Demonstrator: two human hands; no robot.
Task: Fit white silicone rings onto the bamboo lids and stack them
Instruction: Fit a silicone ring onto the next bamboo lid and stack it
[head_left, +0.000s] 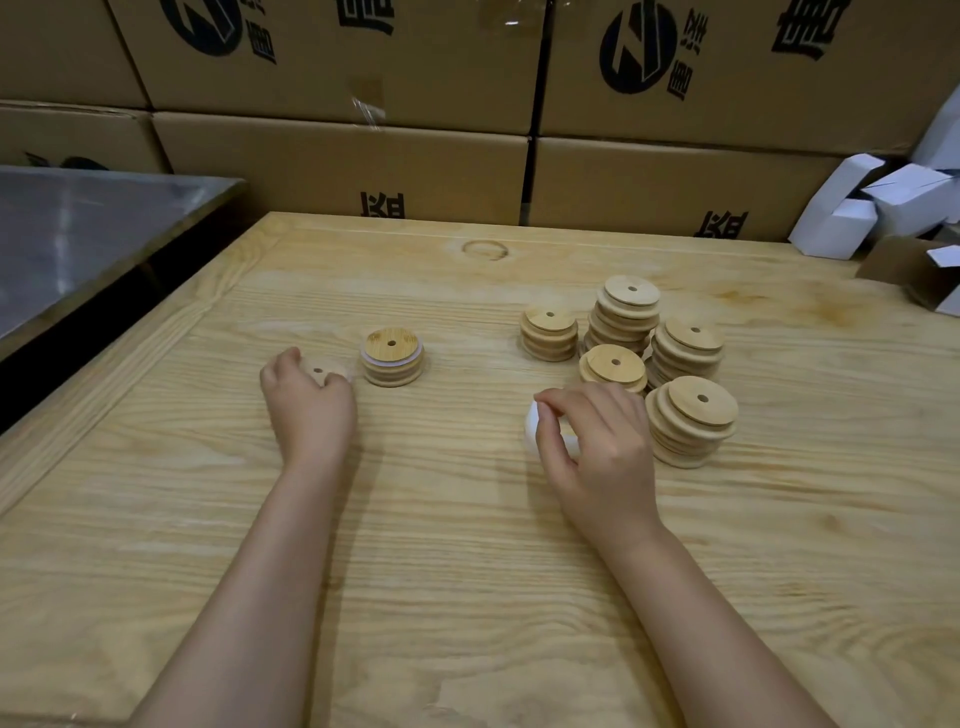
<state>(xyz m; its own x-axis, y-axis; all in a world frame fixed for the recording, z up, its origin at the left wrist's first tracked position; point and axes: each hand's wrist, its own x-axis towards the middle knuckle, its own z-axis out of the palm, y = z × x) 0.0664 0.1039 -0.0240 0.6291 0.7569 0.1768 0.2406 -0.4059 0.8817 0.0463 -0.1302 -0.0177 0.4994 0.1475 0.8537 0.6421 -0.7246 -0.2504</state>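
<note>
Five lid stacks (626, 322) crowd right hand (597, 457), well inside table (467, 571) edges.

A pale, strongly grained wooden table (467, 571) bears a faint ring-shaped stain (484, 249) near its far edge. Behind it, stacked brown cardboard boxes (343, 161) carry black print (upside down). A shiny grey metal surface (78, 234) lies left. Far right, small white folded cartons (836, 223) are heaped beside an open brown box (904, 270).
</note>
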